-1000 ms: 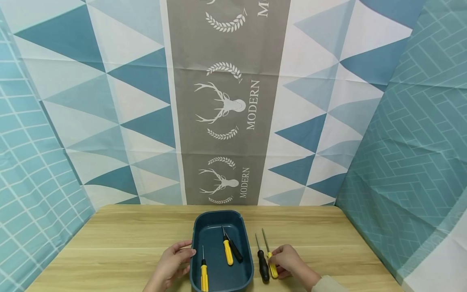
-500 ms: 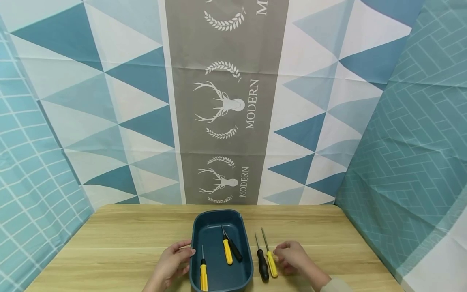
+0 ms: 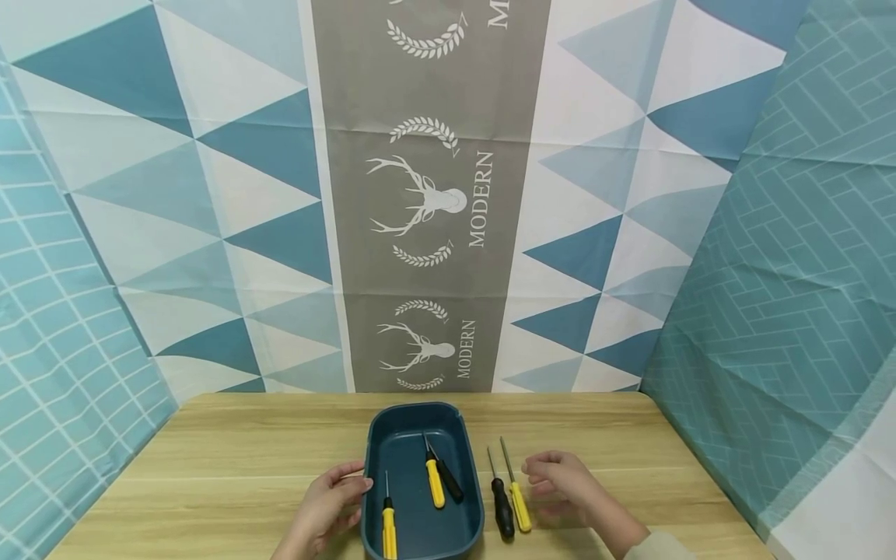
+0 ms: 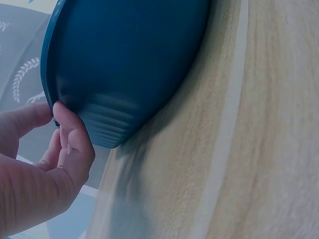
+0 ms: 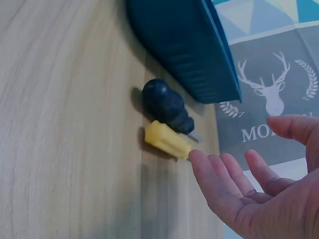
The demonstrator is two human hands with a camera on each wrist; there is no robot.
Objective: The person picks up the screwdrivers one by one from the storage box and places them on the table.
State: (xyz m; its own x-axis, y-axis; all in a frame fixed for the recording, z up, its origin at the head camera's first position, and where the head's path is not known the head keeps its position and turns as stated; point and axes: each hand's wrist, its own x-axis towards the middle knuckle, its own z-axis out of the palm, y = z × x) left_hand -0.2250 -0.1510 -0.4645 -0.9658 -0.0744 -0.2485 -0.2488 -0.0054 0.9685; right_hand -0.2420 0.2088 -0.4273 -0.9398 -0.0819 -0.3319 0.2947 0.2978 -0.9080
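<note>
A dark blue plastic storage bin (image 3: 470,451) stands on the table. My left hand (image 3: 327,504) holds its left rim; in the left wrist view the thumb and a finger of the left hand (image 4: 50,169) pinch the edge. Inside the bin lie a yellow-handled screwdriver (image 3: 389,529) at the near left, another yellow one (image 3: 435,482) and a black-handled one (image 3: 451,482) side by side. Right of the bin rest a black screwdriver (image 3: 502,509) and a yellow screwdriver (image 3: 520,507). My right hand (image 3: 570,486) hovers beside the yellow one, holding nothing, fingers loosely spread in the right wrist view.
The wooden table (image 3: 266,435) reaches back to a patterned cloth wall (image 3: 434,272) with deer-head prints. Tile-patterned cloth (image 3: 63,327) hangs on the left, and green cloth (image 3: 784,311) on the right.
My right hand has let go of the yellow screwdriver's handle and drawn away to the right, leaving it beside the black one. My left hand keeps its hold on the bin.
</note>
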